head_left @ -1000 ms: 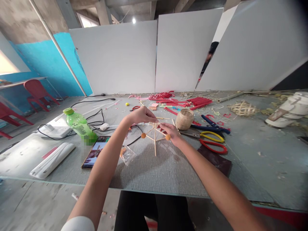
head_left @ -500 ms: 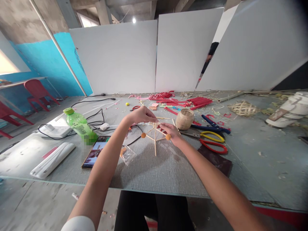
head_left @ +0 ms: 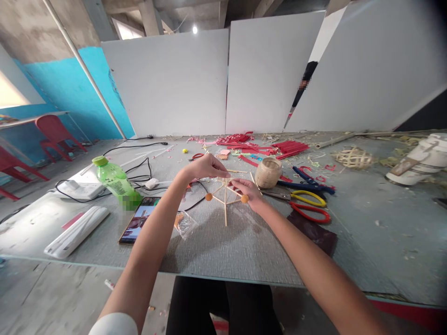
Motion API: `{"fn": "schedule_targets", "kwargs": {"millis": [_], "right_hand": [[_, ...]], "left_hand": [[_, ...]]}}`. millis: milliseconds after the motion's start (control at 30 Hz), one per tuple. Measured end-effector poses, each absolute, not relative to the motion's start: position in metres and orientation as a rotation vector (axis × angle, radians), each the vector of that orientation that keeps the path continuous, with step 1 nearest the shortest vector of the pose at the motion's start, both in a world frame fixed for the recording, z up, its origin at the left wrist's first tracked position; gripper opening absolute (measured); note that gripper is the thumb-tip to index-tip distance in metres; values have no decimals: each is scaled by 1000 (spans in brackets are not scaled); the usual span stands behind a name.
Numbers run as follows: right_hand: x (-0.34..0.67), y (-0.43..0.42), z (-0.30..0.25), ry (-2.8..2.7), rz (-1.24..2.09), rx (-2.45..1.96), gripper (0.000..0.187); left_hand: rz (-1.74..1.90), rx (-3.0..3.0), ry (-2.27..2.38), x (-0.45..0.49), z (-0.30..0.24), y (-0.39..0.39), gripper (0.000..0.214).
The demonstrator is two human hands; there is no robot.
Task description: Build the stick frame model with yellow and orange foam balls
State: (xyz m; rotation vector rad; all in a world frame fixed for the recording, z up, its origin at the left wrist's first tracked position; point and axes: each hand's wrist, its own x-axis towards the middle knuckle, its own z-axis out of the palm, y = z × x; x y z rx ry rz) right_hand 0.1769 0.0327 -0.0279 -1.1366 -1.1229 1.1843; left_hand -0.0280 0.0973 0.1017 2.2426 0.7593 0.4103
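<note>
A small frame of thin bamboo sticks (head_left: 225,204) joined with orange clay balls stands on the grey table (head_left: 244,246), in front of me. My left hand (head_left: 204,167) reaches over it from the left, fingers pinched on the top of the frame. Lower on the right side of the frame, my right hand (head_left: 249,190) is closed on a stick, beside an orange ball (head_left: 244,198). Another orange ball (head_left: 208,197) sits at the frame's left end.
A green bottle (head_left: 115,182), a phone (head_left: 138,223), a white box (head_left: 75,231) and cables lie to the left. A woven cup (head_left: 267,172), yellow, red and blue-handled scissors (head_left: 309,204) and red paper strips (head_left: 275,148) lie to the right and behind. White boards stand at the table's back.
</note>
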Motion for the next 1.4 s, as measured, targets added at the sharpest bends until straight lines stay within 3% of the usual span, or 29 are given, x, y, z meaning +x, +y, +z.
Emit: {"fn": "schedule_targets", "kwargs": {"millis": [1400], "right_hand": [[176,29,-24,-1146,1222,-1136,31]], "left_hand": [[403,2246,825,-28,104,94,30]]}}
